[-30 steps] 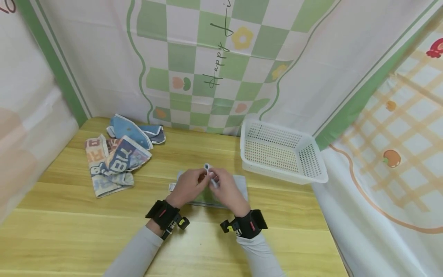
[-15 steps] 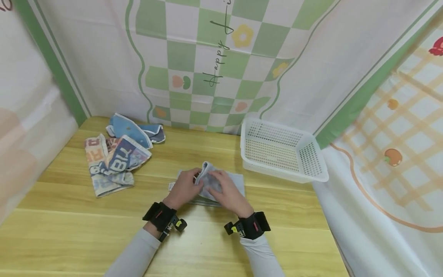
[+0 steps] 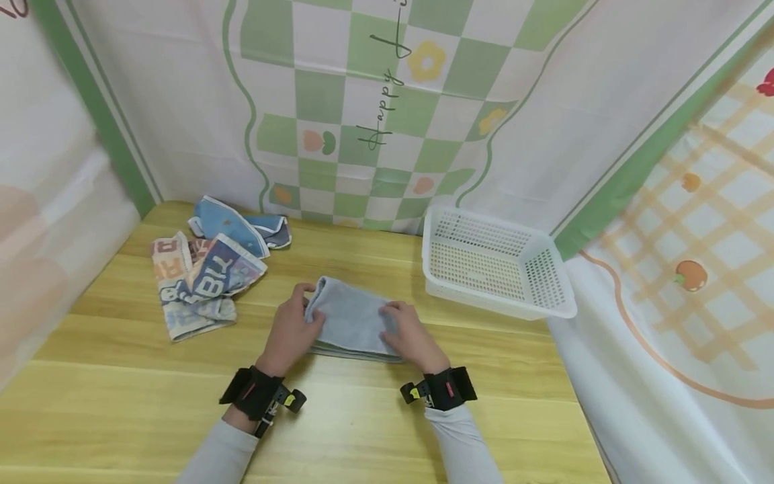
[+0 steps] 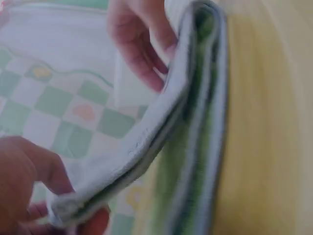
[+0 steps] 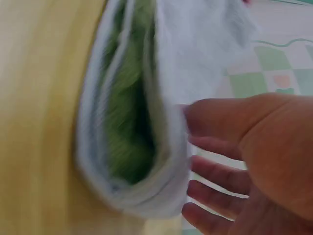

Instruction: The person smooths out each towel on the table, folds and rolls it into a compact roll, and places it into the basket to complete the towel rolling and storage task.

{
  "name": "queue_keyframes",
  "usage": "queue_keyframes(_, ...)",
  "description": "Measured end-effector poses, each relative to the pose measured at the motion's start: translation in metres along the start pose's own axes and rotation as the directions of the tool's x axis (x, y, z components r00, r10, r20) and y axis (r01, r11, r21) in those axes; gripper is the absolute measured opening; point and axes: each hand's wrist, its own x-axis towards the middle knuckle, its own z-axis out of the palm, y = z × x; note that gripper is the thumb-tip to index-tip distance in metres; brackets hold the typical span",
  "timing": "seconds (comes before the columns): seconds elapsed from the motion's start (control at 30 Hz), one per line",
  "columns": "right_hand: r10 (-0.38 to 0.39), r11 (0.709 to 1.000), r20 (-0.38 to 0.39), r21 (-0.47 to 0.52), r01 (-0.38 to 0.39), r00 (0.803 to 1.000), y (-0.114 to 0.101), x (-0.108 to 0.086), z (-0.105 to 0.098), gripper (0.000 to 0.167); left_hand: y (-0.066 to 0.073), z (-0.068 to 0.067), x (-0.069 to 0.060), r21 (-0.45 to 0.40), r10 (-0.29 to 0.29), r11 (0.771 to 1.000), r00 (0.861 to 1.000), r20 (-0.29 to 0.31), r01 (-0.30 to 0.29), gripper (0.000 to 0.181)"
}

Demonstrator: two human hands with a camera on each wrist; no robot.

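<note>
A folded light grey cloth (image 3: 353, 317) with a green inner side lies in front of the person. The left hand (image 3: 291, 331) pinches its raised left edge between thumb and fingers; in the left wrist view that hand (image 4: 34, 191) grips the end of the lifted layer, held above the lower layers. At the cloth's right end the right hand (image 3: 412, 336) rests its fingertips on top. Seen from the right wrist, the right hand (image 5: 244, 161) touches the outer face near the rounded fold, its fingers spread and fairly straight.
On the table (image 3: 338, 430), a patterned cloth with letters (image 3: 205, 282) and a blue cloth (image 3: 226, 225) lie crumpled at the back left. A white perforated basket (image 3: 498, 306) stands at the back right, near the curtain (image 3: 338, 181).
The left hand has moved left with the cloth's edge, and the bunched upper layer is now spread out. The right hand has shifted slightly right, its fingers less curled.
</note>
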Motion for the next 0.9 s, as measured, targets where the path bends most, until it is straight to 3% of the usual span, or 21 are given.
queue_keyframes(0.13, 0.029, 1.000, 0.056, -0.006, -0.028, 0.998, 0.003, 0.000, 0.005, 0.045, -0.013, -0.001, -0.006, 0.097, -0.123, 0.988, 0.992, 0.020, 0.120, 0.048)
queue_keyframes(0.3, 0.033, 0.999, 0.047, -0.011, -0.032, 0.998, 0.004, 0.000, 0.006, 0.043, -0.023, 0.000, -0.007, 0.078, -0.208, 0.976, 0.977, 0.057, 0.203, 0.049)
queue_keyframes(0.43, 0.048, 0.999, 0.064, -0.022, -0.047, 0.997, 0.006, -0.002, 0.006, 0.044, -0.027, 0.001, -0.004, 0.045, -0.228, 0.973, 0.968, 0.101, 0.225, 0.051)
queue_keyframes(0.57, 0.050, 0.998, 0.044, -0.050, -0.048, 0.998, 0.007, -0.005, 0.005, 0.045, -0.028, 0.004, 0.000, 0.028, -0.208, 0.978, 0.971, 0.118, 0.206, 0.056)
queue_keyframes(0.7, 0.080, 0.994, 0.048, -0.074, -0.076, 0.996, 0.006, -0.008, 0.003, 0.046, -0.024, 0.009, 0.000, 0.086, -0.128, 0.989, 0.989, 0.070, 0.122, 0.062)
queue_keyframes(0.77, 0.092, 0.993, 0.063, -0.074, -0.087, 0.994, 0.005, -0.010, 0.003, 0.047, -0.021, 0.011, -0.003, 0.152, -0.021, 0.988, 0.999, 0.026, 0.016, 0.061)
queue_keyframes(0.83, 0.092, 0.994, 0.068, -0.069, -0.087, 0.993, 0.006, -0.012, 0.002, 0.047, -0.016, 0.013, -0.007, 0.216, 0.129, 0.968, 0.992, 0.011, -0.128, 0.055)
queue_keyframes(0.9, 0.093, 0.994, 0.066, -0.064, -0.089, 0.993, 0.007, -0.013, 0.002, 0.046, -0.011, 0.015, -0.010, 0.276, 0.264, 0.922, 0.962, 0.065, -0.272, 0.047)
